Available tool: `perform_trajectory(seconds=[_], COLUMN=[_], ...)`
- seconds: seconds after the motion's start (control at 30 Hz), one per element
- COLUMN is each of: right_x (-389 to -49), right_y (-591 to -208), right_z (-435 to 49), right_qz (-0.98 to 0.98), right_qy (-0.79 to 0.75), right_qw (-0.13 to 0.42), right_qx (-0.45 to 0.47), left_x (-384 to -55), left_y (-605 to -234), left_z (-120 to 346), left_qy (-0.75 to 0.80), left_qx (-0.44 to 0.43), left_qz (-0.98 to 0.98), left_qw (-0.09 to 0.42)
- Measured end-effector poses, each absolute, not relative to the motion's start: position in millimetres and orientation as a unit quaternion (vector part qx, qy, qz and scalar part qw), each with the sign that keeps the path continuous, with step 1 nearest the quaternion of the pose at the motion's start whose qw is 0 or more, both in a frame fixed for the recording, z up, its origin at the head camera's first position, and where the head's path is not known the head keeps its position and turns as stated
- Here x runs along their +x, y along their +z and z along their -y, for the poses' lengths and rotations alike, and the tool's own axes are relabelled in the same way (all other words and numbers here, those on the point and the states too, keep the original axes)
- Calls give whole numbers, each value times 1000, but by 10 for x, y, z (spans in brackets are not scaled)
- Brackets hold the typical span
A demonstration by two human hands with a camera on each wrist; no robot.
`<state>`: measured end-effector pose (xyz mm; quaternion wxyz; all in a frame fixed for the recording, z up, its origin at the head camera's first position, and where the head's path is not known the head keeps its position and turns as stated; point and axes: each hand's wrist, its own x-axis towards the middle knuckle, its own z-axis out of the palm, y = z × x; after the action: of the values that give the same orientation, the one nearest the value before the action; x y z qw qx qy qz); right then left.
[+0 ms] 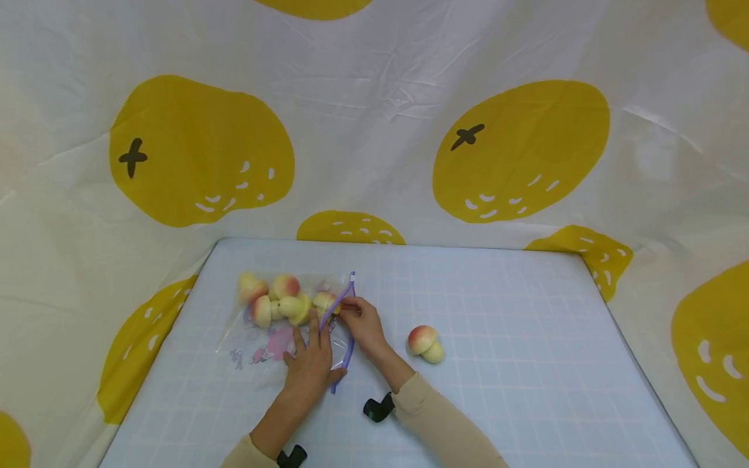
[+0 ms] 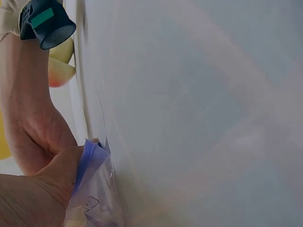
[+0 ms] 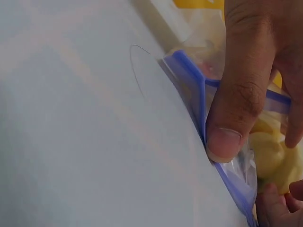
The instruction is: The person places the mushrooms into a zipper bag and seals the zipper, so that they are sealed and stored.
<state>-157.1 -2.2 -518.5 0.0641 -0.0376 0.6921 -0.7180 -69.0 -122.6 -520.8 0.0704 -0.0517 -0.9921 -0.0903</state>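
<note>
A clear zip bag (image 1: 281,351) with a purple closure strip (image 1: 347,354) and pink print lies on the table, its mouth toward the right. Inside are several toy mushrooms (image 1: 261,312) with yellow and red caps. My left hand (image 1: 310,361) lies over the bag near its mouth, thumb at the strip's lower end, holding it. My right hand (image 1: 363,325) grips the mouth from the right. In the right wrist view its thumb (image 3: 232,127) presses on the purple edge, and a yellow toy mushroom (image 3: 267,153) shows just inside. One more toy mushroom (image 1: 426,343) lies loose, right of my right hand.
The table (image 1: 526,364) has a pale checked cover. Behind and beside it hangs a white cloth (image 1: 363,143) with large yellow fruit prints. Black wrist cameras (image 1: 379,407) sit on both forearms, low over the table.
</note>
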Motion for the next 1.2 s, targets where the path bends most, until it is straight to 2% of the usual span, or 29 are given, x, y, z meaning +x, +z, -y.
perform_trajectory(seconds=[0.37, 0.77, 0.97, 1.2], right_x=[-1579, -1619, -1631, -1586], right_y=[-5374, -5389, -5363, -5260], right_z=[119, 194, 126, -44], right_qz=[-597, -495, -506, -583], right_qy=[-790, -834, -827, -787], right_qw=[142, 241, 243, 196], right_qx=[-23, -25, -30, -51], left_x=[-692, -708, -716, -719], left_y=[-5203, -5200, -5199, -5201], left_z=[1231, 1227, 1224, 1225], left_qy=[-61, -77, -77, -75], left_qx=[-53, -52, -51, -49], left_qz=[992, 994, 994, 995], left_qw=[94, 64, 54, 51])
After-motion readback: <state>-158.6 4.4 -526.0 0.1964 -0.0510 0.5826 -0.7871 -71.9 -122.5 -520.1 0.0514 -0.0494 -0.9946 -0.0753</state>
